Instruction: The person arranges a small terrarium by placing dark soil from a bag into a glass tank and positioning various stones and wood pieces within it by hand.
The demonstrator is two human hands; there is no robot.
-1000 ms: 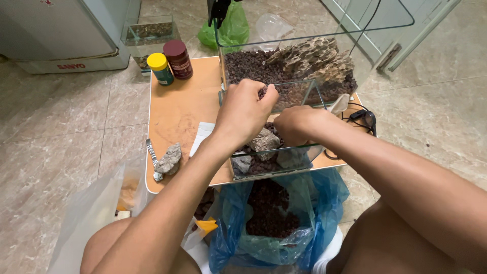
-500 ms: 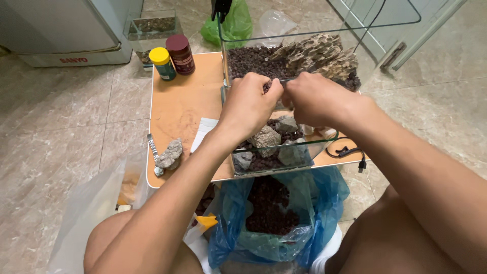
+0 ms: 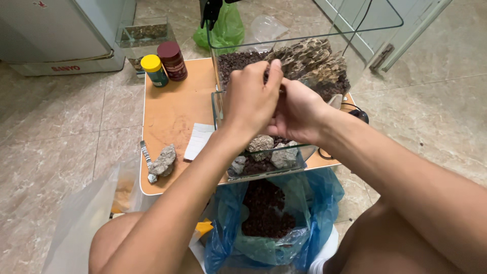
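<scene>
While pressed together over the tank (image 3: 304,56), pinching something small between left hand (image 3: 251,96) and right hand (image 3: 297,111), above the gravel (image 3: 238,63); cannot tell what.

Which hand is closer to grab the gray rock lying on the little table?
Left, probably. The left hand is over the glass tank on the side nearer the gray rock; the right hand is farther away, with the left arm in its path.

The left hand (image 3: 251,96) and right hand (image 3: 297,111) hide whatever they pinch; the glass tank (image 3: 223,109) floor is mostly covered.
</scene>
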